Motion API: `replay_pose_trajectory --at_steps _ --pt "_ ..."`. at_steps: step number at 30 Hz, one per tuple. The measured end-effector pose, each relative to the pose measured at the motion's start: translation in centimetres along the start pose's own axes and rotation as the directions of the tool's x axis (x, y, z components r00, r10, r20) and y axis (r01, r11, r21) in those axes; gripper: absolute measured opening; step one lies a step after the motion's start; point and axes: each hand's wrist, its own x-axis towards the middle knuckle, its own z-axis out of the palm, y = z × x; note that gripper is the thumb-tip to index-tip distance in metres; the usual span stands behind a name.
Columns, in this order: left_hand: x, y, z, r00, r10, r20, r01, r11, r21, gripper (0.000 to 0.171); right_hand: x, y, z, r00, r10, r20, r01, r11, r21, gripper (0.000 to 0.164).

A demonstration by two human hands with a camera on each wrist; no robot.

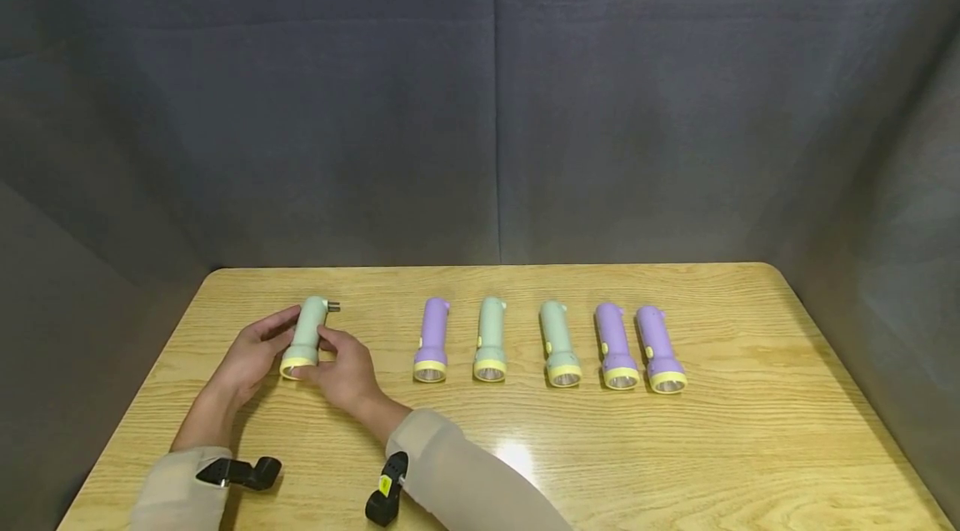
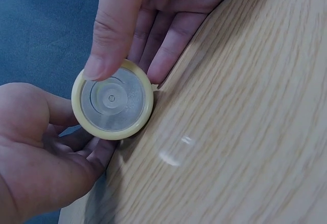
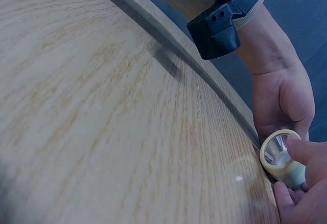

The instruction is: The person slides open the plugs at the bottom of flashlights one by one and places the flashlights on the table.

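Note:
A mint-green flashlight (image 1: 306,331) with a pale yellow head lies at the left of the table, its lens facing the person. Two-pronged metal plug pins (image 1: 334,307) stick out to the right from its far end. My left hand (image 1: 253,354) holds its left side, fingers partly hidden behind the body. On the other side my right hand (image 1: 349,368) grips it, the thumb (image 2: 102,63) pressed on the front of the lens (image 2: 113,101). Both hands also show around the flashlight's yellow rim (image 3: 265,155) in the right wrist view.
To the right, a spaced row holds a purple flashlight (image 1: 432,339), two mint-green flashlights (image 1: 491,338) and two more purple flashlights (image 1: 615,346), lenses toward the person. The wooden table (image 1: 712,456) ends at dark fabric walls (image 1: 360,139) behind and at the sides.

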Motion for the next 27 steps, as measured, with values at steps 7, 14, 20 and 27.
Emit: replay_pose_trajectory --at_steps 7,14,20,27 --pt "-0.1 -0.2 -0.1 1.0 -0.006 -0.011 0.005 1.0 -0.013 0.052 -0.1 0.0 -0.2 1.0 0.001 0.013 -0.001 1.0 0.019 0.064" --pt "-0.3 -0.2 -0.3 1.0 -0.019 -0.008 0.018 0.999 -0.028 0.056 -0.3 0.0 -0.4 0.999 -0.011 0.037 0.009 0.999 0.049 0.063" --pt "-0.1 -0.3 -0.2 1.0 -0.026 -0.006 0.025 0.999 -0.045 0.058 -0.3 0.0 -0.8 0.999 -0.01 0.052 0.012 1.0 -0.023 0.054" --pt "-0.2 -0.2 -0.3 1.0 -0.018 0.003 0.018 0.999 -0.042 0.058 -0.6 -0.7 -1.6 0.993 -0.051 0.108 0.073 0.975 -0.208 0.054"
